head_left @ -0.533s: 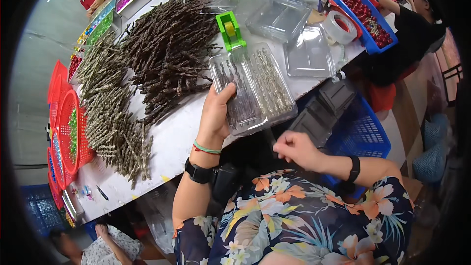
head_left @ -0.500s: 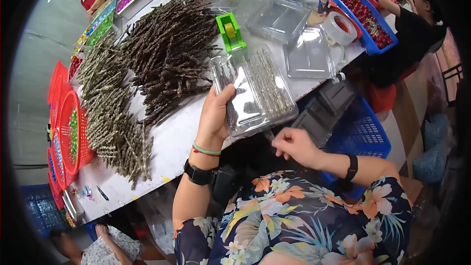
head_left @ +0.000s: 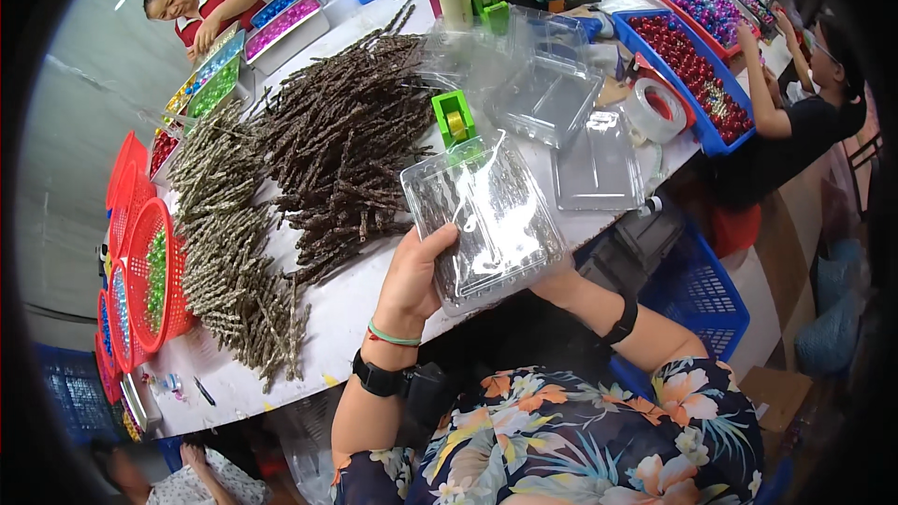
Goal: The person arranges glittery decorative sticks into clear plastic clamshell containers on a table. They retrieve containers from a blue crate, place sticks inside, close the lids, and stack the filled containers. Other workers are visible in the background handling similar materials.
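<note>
My left hand (head_left: pixel 410 276) grips a clear plastic clamshell box (head_left: pixel 486 257) by its near left side, the thumb lying over its top. The box is tilted above the table's front edge. Glare covers much of its lid, and dark and silvery twisted strands show faintly inside. My right hand (head_left: pixel 558 284) reaches to the lower right edge of the box, with its fingers hidden behind it. Just beyond the box stands a green tape dispenser (head_left: pixel 454 120) with a yellow core. Bundles of dark brown strands (head_left: pixel 341 112) and paler grey strands (head_left: pixel 224 252) lie to the left.
Empty clear boxes (head_left: pixel 599 164) and a wide tape roll (head_left: pixel 654 110) lie at right. Beyond them is a blue tray (head_left: pixel 692 84) of red beads. Red baskets (head_left: pixel 154 271) line the left edge. A blue crate (head_left: pixel 697 290) sits below the table. Other people work around it.
My right hand has moved from in front of the table edge up to the box, its fingers passing behind it. The box has tilted, so glare now covers its lid. My view has shifted slightly.
</note>
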